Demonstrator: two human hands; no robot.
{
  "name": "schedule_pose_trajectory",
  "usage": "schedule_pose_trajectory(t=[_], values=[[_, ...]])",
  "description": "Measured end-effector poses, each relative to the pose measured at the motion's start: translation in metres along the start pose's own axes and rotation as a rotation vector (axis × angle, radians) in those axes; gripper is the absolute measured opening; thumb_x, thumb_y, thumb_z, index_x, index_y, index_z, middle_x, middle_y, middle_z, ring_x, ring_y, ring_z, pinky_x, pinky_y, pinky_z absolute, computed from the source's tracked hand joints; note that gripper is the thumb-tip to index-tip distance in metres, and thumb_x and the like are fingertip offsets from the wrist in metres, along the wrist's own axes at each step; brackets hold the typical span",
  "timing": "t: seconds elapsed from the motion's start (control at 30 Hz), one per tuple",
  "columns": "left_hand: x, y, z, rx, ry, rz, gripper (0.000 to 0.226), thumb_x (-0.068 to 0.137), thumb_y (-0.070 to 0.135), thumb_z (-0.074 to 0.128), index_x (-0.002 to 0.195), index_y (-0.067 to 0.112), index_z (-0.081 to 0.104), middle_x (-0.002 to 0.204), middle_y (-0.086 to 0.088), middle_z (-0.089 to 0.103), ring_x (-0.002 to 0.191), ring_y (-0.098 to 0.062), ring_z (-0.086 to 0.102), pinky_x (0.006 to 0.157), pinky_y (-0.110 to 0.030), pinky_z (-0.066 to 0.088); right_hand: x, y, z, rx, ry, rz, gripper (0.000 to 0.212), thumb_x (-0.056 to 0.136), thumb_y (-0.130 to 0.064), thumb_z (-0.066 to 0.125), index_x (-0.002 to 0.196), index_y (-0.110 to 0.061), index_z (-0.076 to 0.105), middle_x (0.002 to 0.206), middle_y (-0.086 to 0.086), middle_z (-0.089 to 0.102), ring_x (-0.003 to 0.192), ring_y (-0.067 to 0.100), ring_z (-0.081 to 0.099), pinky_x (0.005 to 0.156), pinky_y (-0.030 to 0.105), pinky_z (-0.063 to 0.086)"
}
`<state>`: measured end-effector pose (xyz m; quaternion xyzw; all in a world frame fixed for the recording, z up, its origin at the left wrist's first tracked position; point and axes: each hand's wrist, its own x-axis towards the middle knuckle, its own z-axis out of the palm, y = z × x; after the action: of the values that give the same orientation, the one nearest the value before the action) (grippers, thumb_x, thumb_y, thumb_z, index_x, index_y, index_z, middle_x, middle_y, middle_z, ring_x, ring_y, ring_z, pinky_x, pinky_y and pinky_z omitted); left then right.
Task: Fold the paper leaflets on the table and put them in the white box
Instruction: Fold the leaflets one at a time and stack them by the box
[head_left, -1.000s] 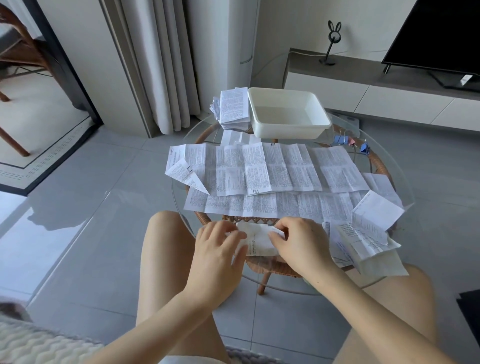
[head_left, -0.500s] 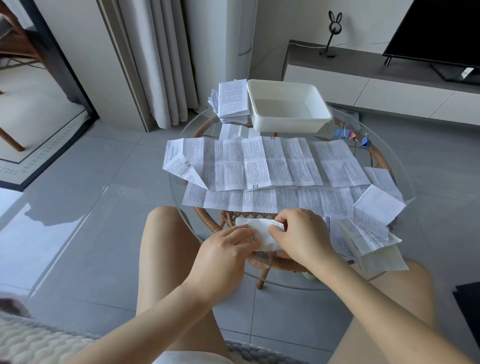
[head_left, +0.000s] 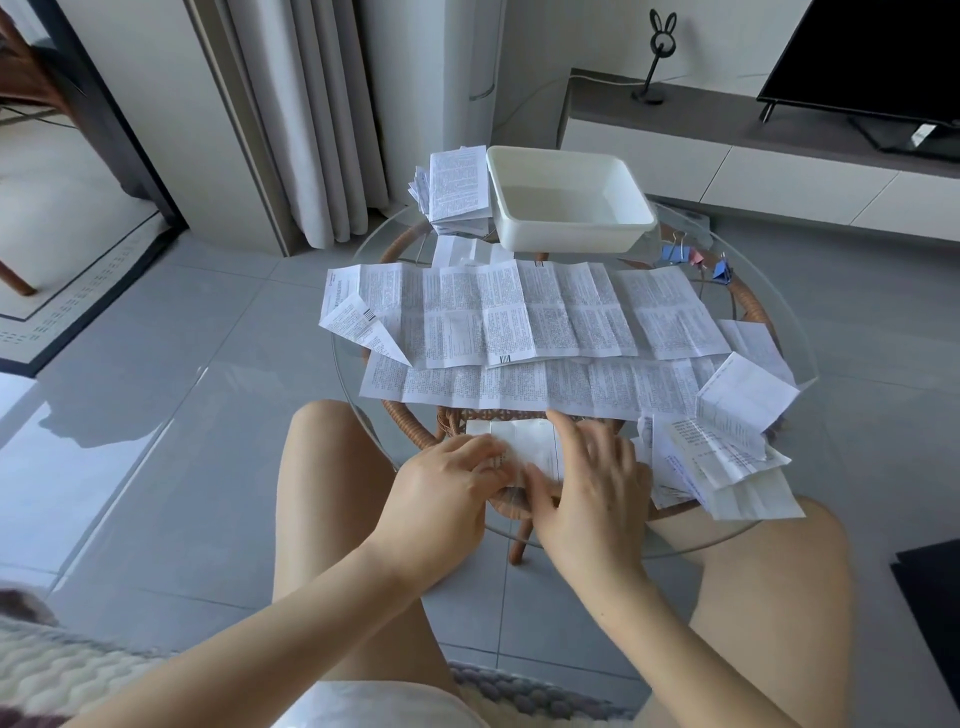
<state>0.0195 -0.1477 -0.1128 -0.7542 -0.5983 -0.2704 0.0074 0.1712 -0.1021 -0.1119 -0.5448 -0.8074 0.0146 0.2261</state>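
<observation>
Pressing a part-folded leaflet (head_left: 519, 444) flat at the near edge of the glass tabletop (head_left: 795, 338). The right hand (head_left: 592, 483) lies on it w/ fingers (head_left: 571, 436) straight and spread. The left hand (head_left: 447, 483) has curled fingers (head_left: 483, 454) pinching the sheet's near-left edge.

Paper looks thin and v. light, already creased into panels, so it prob. bends along old folds w/o effort. It'll likely slide on smooth glass and tear if tugged. Best hold, imo: pin one side w/ flat fingers, lift the free edge by a corner, then run a fingertip along the crease.

Beyond the hands, long printed strips (head_left: 519, 317) lie open, overlapping, accordion-creased. To the right sits a loose heap of rumpled sheets (head_left: 727, 452).

The white box (head_left: 571, 228), rigid plastic w/ rounded corners, sits at the far side and looks empty. A stack of folded leaflets (head_left: 457, 192) sits just left of it, not inside. A woven rattan base (head_left: 449, 418) shows thru the glass.
</observation>
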Motion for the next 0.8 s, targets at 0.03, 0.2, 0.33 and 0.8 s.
schedule_pose_trajectory(t=[0.03, 0.2, 0.33, 0.8], values=[[0.000, -0.001, 0.001, 0.006, -0.005, 0.003, 0.042, 0.072, 0.007, 0.038, 0.080, 0.021, 0.077, 0.094, 0.005, 0.070, 0.079, -0.018, 0.068, 0.049, -0.022, 0.052, -0.002, 0.001, 0.000, 0.023, 0.025, 0.016, 0.053, 0.071, -0.027, 0.077, 0.120, -0.020, 0.058, 0.101, 0.004, 0.059, 0.085, 0.031, 0.057, 0.065, 0.039, 0.043], [-0.001, -0.003, 0.000, 0.009, -0.023, 0.011, 0.041, 0.073, 0.008, 0.039, 0.081, 0.020, 0.077, 0.096, 0.005, 0.070, 0.081, -0.019, 0.068, 0.048, -0.025, 0.053, -0.004, 0.004, 0.002, 0.210, 0.057, 0.067, 0.060, 0.070, -0.006, 0.076, 0.124, -0.024, 0.058, 0.103, 0.004, 0.057, 0.089, 0.030, 0.057, 0.072, 0.043, 0.043], [0.000, -0.004, -0.002, 0.003, -0.026, 0.012, 0.044, 0.070, 0.001, 0.040, 0.083, 0.019, 0.077, 0.097, 0.004, 0.070, 0.081, -0.021, 0.067, 0.045, -0.026, 0.053, -0.004, 0.010, 0.003, 0.332, 0.045, 0.074, 0.071, 0.070, 0.013, 0.067, 0.129, -0.024, 0.058, 0.103, 0.007, 0.055, 0.092, 0.030, 0.056, 0.080, 0.047, 0.044], [-0.015, -0.007, -0.019, -0.107, -0.195, 0.031, 0.044, 0.079, 0.016, 0.037, 0.099, 0.016, 0.076, 0.115, 0.000, 0.068, 0.104, -0.021, 0.065, 0.075, -0.033, 0.059, -0.022, 0.006, -0.025, -0.089, -0.156, -0.232, 0.063, 0.081, -0.062, 0.045, 0.112, -0.010, 0.066, 0.125, 0.010, 0.058, 0.110, 0.031, 0.052, 0.088, 0.045, 0.046]])
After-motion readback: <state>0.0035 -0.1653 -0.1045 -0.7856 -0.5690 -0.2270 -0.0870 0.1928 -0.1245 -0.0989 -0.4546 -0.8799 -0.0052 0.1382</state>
